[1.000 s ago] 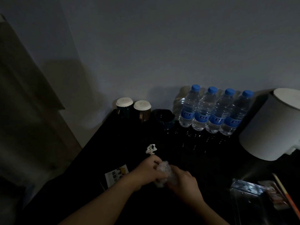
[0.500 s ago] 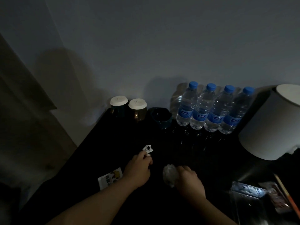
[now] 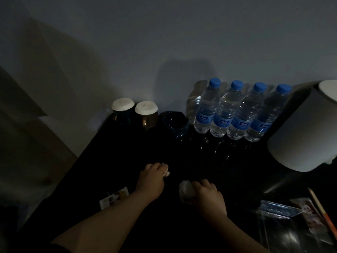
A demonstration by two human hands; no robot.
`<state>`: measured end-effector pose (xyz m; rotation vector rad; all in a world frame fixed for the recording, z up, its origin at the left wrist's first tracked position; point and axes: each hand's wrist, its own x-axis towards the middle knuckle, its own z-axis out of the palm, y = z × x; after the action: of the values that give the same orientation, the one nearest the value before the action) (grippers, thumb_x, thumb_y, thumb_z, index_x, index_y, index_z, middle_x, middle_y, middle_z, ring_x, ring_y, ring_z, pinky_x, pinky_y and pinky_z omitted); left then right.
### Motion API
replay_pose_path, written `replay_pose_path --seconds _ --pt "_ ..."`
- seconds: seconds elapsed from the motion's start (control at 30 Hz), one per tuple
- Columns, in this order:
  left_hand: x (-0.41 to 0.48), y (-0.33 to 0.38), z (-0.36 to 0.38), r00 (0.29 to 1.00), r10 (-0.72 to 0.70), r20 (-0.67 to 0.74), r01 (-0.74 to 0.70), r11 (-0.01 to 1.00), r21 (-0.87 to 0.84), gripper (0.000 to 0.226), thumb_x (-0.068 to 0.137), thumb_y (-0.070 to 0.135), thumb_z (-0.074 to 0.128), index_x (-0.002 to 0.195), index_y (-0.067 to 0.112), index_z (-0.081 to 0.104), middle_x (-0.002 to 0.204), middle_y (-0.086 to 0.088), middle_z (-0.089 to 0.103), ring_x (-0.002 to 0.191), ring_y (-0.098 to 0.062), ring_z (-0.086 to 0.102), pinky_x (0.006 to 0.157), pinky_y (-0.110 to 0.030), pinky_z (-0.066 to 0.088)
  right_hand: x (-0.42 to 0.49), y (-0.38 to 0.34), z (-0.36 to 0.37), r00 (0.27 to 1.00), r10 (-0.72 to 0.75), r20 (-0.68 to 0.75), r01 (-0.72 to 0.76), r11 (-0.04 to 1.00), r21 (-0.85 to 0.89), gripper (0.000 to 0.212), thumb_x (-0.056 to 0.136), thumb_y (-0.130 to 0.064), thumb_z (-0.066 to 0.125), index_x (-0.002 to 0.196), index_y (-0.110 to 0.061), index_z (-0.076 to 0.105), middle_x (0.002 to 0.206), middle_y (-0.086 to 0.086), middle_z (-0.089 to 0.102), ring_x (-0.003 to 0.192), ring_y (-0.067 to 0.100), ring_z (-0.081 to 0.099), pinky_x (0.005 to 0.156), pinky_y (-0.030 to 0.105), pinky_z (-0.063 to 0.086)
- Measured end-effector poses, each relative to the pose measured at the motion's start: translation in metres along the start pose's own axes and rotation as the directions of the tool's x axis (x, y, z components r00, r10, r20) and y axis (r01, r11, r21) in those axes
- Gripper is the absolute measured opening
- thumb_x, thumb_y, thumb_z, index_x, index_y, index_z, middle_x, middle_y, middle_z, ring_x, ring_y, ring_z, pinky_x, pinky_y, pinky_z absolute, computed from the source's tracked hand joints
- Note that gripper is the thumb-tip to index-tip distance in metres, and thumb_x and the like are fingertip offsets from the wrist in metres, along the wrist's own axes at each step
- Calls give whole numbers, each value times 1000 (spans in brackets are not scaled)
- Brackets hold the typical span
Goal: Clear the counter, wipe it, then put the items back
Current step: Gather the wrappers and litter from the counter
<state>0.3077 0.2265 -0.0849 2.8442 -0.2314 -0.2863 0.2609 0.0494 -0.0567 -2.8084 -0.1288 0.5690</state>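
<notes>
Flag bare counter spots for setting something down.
Bare: the counter strip between the back row (lidded cups, dark bowl, water bottles) and the left hand, which pinches a white scrap, and right hand, gripping a crumpled wad; also between cups and card. Crowded: back wall, and right front around the white cylinder, clear case and stick.

Black counter [image 3: 127, 161]. Beyond left hand [image 3: 151, 181], white-lidded dark cups [image 3: 124, 114]. Beyond right hand [image 3: 209, 196], clear bottles [image 3: 206, 110], blue-capped, blue-labelled.
</notes>
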Motion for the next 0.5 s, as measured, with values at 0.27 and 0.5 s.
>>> replay_pose_path --seconds 0.27,0.5 --pt "-22 11 6 1000 6 -26 -9 994 -105 24 97 16 45 118 17 57 121 -2 55 112 -19 46 83 -23 37 -3 0 6 1000 0 2 0 1000 9 54 91 -37 54 140 -28 34 137 1 37 124 22 40 98 32 39" --pt "-50 38 -9 993 -116 -7 94 840 -535 19 92 20 57 110 17 63 101 6 63 89 -4 54 73 -13 41 -20 -7 6 990 131 -44 -98 890 445 65 87 -27 62 142 -25 29 134 5 47 114 19 54 81 21 41"
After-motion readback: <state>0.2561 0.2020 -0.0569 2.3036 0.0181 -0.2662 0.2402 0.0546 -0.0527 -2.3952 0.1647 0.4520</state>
